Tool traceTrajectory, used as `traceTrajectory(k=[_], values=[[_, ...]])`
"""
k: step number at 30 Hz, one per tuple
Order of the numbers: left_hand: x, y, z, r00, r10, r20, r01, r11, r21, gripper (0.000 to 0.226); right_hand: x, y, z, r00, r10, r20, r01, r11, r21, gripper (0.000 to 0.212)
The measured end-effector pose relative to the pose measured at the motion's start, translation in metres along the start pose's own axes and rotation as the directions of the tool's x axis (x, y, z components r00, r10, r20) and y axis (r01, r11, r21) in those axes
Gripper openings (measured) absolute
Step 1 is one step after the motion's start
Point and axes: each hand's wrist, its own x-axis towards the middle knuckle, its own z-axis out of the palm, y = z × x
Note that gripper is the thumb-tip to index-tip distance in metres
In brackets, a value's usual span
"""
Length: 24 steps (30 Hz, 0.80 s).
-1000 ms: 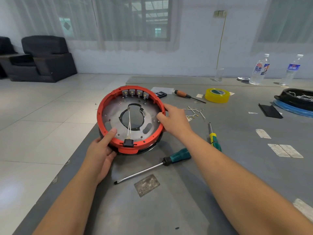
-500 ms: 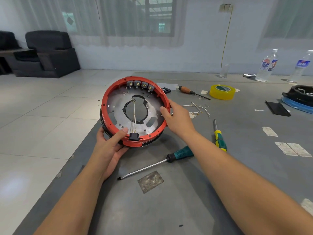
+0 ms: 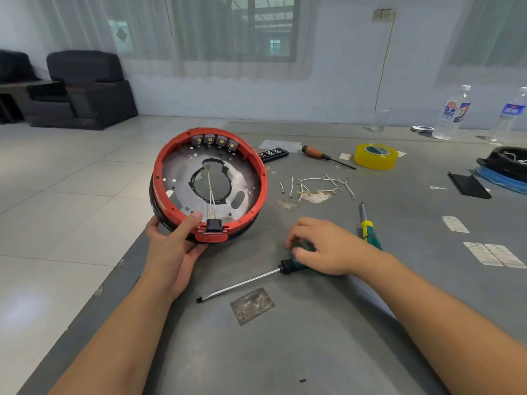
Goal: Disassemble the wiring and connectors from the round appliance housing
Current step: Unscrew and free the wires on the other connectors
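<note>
Three screwdrivers (image 3: 286, 266) (image 3: 369, 232) (image 3: 325, 155), two bottles (image 3: 452, 114) (image 3: 510, 115), one tape roll (image 3: 376, 156), one housing (image 3: 209, 183) holding four connectors (image 3: 214, 141) and one plug (image 3: 214, 224); two armchairs (image 3: 85, 89) (image 3: 14, 78).

The left hand (image 3: 174, 246) grips the round red-rimmed housing (image 3: 209, 183) at its near edge, thumb over the rim just left of the black connector (image 3: 214, 224), from which thin wires (image 3: 211, 189) run up. The right hand (image 3: 328, 246) curls over the handle of the green screwdriver (image 3: 288, 266) lying on the grey table (image 3: 313, 352), its shaft pointing away to the left of that grip.
</note>
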Motion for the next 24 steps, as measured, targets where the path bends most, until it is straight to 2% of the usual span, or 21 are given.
traceTrajectory(k=[2,5,8,11,14,16,17,19,21,22,23,24], values=[[0.0,-0.001,0.001,1.0,0.012,-0.01,-0.012,1.0,0.005,0.079,-0.009,0.004,-0.003,0.994,0.035,0.106,-0.031,0.999,-0.038,0.028],[-0.001,-0.001,0.001,0.999,0.03,-0.013,-0.03,1.0,0.006,0.079,-0.015,0.01,-0.004,0.99,0.04,0.139,-0.029,0.996,-0.085,0.035],[-0.001,-0.001,0.0,0.999,0.034,-0.003,-0.034,0.999,0.004,0.081,-0.017,0.014,-0.004,0.992,0.02,0.122,-0.025,0.999,0.035,0.034],[-0.001,0.0,0.0,0.999,0.035,-0.01,-0.035,0.999,-0.003,0.082,-0.018,0.019,-0.006,0.999,0.041,0.008,-0.042,0.988,0.146,0.033],[-0.001,-0.001,0.001,0.999,0.036,-0.015,-0.037,0.999,-0.01,0.081,-0.02,0.019,-0.009,0.989,0.12,-0.092,-0.073,0.913,0.402,0.036],[-0.001,-0.001,0.001,0.999,0.04,-0.011,-0.04,0.999,-0.011,0.08,-0.021,0.017,-0.008,0.969,0.209,-0.131,-0.081,0.772,0.631,0.04],[-0.002,-0.001,0.002,0.999,0.042,-0.009,-0.042,0.999,-0.011,0.08,-0.019,0.014,-0.006,0.951,0.273,-0.145,-0.079,0.667,0.741,0.042],[-0.003,-0.001,0.002,0.999,0.043,-0.007,-0.043,0.999,-0.011,0.078,-0.014,0.006,0.001,0.91,0.394,-0.126,-0.014,0.334,0.942,0.047],[-0.004,-0.001,0.003,0.999,0.044,-0.005,-0.044,0.999,-0.008,0.076,-0.008,-0.003,0.008,0.896,0.438,-0.078,0.098,-0.023,0.995,0.044],[-0.005,-0.001,0.003,0.999,0.044,-0.004,-0.044,0.999,-0.002,0.075,-0.006,-0.008,0.011,0.893,0.445,-0.066,0.13,-0.116,0.985,0.041],[-0.005,-0.001,0.003,0.999,0.042,-0.005,-0.042,0.999,0.002,0.075,-0.005,-0.011,0.012,0.891,0.451,-0.062,0.14,-0.143,0.98,0.041],[-0.006,-0.001,0.004,0.999,0.04,-0.009,-0.04,0.999,0.006,0.075,-0.004,-0.013,0.012,0.89,0.452,-0.059,0.128,-0.124,0.984,0.043]])
